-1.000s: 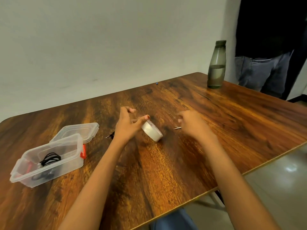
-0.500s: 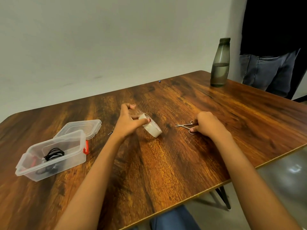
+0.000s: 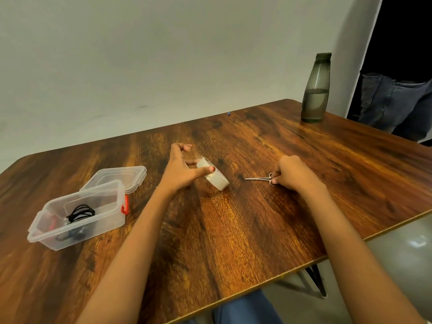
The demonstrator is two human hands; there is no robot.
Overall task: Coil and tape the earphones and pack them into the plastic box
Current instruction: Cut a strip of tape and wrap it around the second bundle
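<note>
Two hands work at mid-table, and the coming move turns on how the scissors lie in relation to the tape roll.

The left hand holds the roll tilted up on its edge, pinched between the thumb on the near side and a finger on the far side. The other fingers curl loosely above it.

The right hand rests on the table with its fingers curled onto the scissors' ring handles. The scissors lie flat, and their long axis runs nearly straight across from right to left. The closed blades point at the roll, with a short stretch of bare wood between the tips and the tape. The right hand is therefore the nearer one for cutting, and the tool needs lifting rather than turning.

The plastic box stands well off to the left, on the far side of the left forearm, with its lid swung open behind it. One black coil of earphones already lies inside, and darker shapes sit lower down.

I cannot make out for certain whether another pair waits behind the left hand, since the hand covers that spot.

My judgement is that a strip of tape is about to be cut. The blades should open only once they are clear of the wood, and the left hand should keep the roll angled towards them.
</note>
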